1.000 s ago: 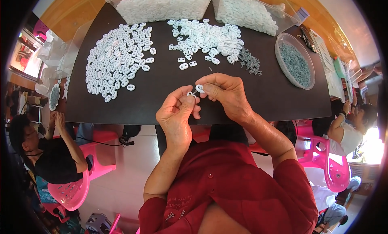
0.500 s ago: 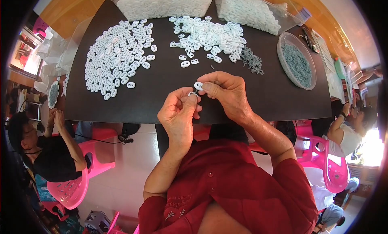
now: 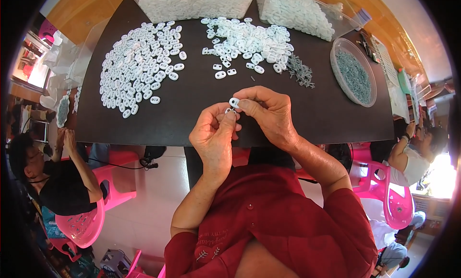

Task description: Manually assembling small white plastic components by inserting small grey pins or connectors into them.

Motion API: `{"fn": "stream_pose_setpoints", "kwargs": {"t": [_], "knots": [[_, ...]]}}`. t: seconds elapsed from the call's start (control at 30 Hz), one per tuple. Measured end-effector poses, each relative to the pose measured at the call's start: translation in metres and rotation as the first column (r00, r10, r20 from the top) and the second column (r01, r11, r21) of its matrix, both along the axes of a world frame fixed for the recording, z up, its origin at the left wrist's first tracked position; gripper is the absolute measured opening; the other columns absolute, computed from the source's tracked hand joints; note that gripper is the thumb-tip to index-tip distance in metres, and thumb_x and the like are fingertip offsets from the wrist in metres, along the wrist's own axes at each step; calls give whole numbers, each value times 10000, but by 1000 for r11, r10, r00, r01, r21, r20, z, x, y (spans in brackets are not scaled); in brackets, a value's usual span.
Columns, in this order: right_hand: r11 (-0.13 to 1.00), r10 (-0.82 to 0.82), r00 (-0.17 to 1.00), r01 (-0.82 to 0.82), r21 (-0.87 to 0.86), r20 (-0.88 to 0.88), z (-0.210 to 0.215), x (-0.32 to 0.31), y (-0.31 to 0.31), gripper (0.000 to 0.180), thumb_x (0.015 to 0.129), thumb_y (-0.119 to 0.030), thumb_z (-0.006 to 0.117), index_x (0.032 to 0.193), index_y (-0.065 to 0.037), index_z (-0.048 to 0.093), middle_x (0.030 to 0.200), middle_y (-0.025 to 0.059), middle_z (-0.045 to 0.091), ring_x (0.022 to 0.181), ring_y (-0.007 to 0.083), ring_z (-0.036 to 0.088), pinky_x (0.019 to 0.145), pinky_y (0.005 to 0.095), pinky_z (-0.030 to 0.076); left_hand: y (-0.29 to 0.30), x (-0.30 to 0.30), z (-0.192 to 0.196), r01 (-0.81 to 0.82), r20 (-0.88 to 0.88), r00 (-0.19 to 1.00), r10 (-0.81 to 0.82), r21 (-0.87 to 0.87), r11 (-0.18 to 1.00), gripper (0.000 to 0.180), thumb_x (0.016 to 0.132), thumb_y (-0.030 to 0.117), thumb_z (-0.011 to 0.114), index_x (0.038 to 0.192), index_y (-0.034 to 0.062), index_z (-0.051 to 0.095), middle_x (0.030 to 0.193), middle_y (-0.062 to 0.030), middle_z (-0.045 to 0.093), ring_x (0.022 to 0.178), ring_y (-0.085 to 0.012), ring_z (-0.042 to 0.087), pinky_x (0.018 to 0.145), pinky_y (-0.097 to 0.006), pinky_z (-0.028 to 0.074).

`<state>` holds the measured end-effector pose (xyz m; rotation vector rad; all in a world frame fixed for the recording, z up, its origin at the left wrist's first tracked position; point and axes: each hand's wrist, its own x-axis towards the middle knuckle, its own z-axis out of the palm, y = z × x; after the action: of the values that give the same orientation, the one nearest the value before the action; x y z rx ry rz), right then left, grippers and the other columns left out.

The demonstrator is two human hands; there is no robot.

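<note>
Above the near edge of the dark table (image 3: 182, 100), my two hands meet. My right hand (image 3: 269, 112) pinches a small white oval plastic piece with two holes (image 3: 234, 102) between thumb and forefinger. Just below it, my left hand (image 3: 216, 136) grips a second small white plastic piece (image 3: 229, 111), mostly covered by thumb and fingers. The two pieces are very close; whether they touch I cannot tell. A big heap of white oval pieces (image 3: 139, 66) lies to the left. Farther off is a pile of loose white pieces (image 3: 249, 40), bordered on its right by small grey pins (image 3: 300, 71).
Two clear bins of white pieces, a left bin (image 3: 192, 6) and a right bin (image 3: 297, 13), stand along the far edge. A round tub of grey pins (image 3: 373, 98) sits at right. Other people sit at left (image 3: 62, 177) and right (image 3: 418, 153) on pink chairs.
The right hand's white piece has shifted slightly left and now covers more of the gap above the left hand's piece. My left hand has moved a little right. The piles look unchanged.
</note>
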<state>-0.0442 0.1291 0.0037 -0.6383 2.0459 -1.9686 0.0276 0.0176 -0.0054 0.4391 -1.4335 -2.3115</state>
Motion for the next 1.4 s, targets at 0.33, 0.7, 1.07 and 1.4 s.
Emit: {"fn": "stream_pose_setpoints", "kwargs": {"t": [0.33,0.7,1.07,1.4], "knots": [[999,-17,993,21,39,-115,2,3,-3,119,842,29,584,941,24,650,827,40,629,768,77,578,680,221,474,2,-2,-6,-50,-112,993,46,-32,998,211,862,34,614,1056,-43,578,803,-72,637,607,-98,572,494,-200,449],[991,0,951,42,130,-309,4,4,-1,132,822,45,596,938,1,643,851,62,584,753,111,572,655,244,474,1,-2,-3,-22,-129,991,24,16,1000,217,870,18,595,1071,-62,585,803,-77,625,617,-114,580,501,-223,475],[973,57,812,85,215,-580,8,4,-2,335,696,48,675,1018,-29,624,871,70,579,710,141,526,604,257,453,-6,-8,8,-9,-79,997,22,155,988,151,861,-38,570,996,-87,614,831,-119,648,597,-123,578,506,-222,480],[972,45,737,123,198,-674,1,-1,-2,337,670,28,687,998,-12,623,842,67,591,689,175,524,587,280,450,-5,-7,8,-18,-39,999,25,173,985,180,860,-46,557,1027,-92,607,829,-122,649,594,-126,585,558,-231,497]]}}
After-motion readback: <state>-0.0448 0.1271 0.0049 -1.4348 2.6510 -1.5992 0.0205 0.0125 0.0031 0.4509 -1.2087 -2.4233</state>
